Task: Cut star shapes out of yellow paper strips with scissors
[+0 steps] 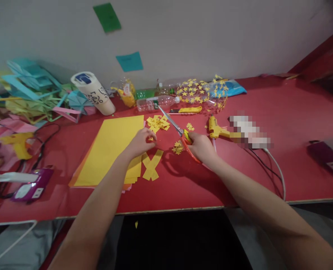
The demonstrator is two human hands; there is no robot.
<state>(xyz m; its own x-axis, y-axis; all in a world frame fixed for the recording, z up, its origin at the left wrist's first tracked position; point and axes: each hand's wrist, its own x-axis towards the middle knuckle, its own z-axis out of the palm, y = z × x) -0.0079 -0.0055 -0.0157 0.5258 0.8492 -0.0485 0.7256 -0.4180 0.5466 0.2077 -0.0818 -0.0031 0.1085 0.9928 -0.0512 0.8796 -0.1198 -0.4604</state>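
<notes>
1. A smooth grey wall (pixel 211 41) backs a flat red table (pixel 267 165); a green note (pixel 107 17) and a blue note (pixel 129 62) stick to it.
2. The right hand (pixel 202 148) is closed around the orange-and-yellow plastic handles of the scissors (pixel 180 132), whose slim metal blades point away and leftward above the table.
3. The left hand (pixel 140 142) curls its fingers, thumb near the fingertips; I cannot tell whether they pinch anything. It hovers by the right edge of the sheets (pixel 107 146).
4. These lie stacked, yellow on top, orange and pink edges showing. Just beside them, 2 flat strips (pixel 152 167) form an X.
5. Angular yellow scraps (pixel 157 123) heap beyond the left hand; tiny pointed stars (pixel 178 148) pile between both hands.
6. Near the wall lie a clear, ribbed bottle (pixel 157 103) and a yellow cutter (pixel 190 110).
7. Right of the scissors rests a yellow glue gun (pixel 214 128); far left, folded paper strips (pixel 39 90) tangle loosely.
</notes>
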